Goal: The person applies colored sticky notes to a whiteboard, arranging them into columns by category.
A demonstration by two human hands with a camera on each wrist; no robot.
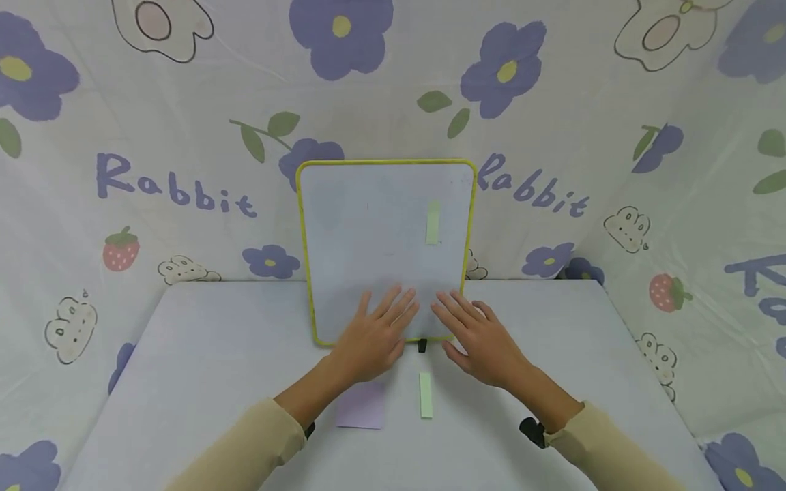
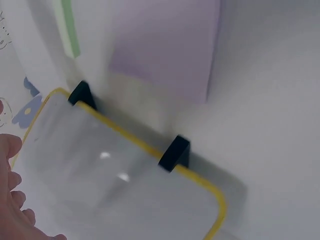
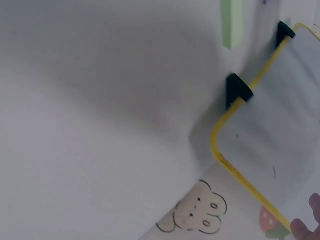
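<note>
A whiteboard [image 1: 387, 225] with a yellow rim stands upright at the table's back edge on two black feet [image 2: 176, 153]. One pale green sticky strip [image 1: 432, 224] is on its upper right. In front of its lower half, my left hand [image 1: 376, 334] has its fingers straight and spread. The right hand [image 1: 482, 337] is held likewise at the board's lower right corner. Neither hand holds anything; whether they touch the board I cannot tell. On the table lie a pad of pale green strips [image 1: 426, 395] and a purple sticky pad [image 1: 360, 406], partly hidden by the left forearm.
The white table [image 1: 209, 368] reaches out on both sides of the board. Behind and beside it hangs a white cloth [image 1: 381, 123] printed with purple flowers, rabbits and strawberries. A black wrist device [image 1: 533, 432] shows at the right cuff.
</note>
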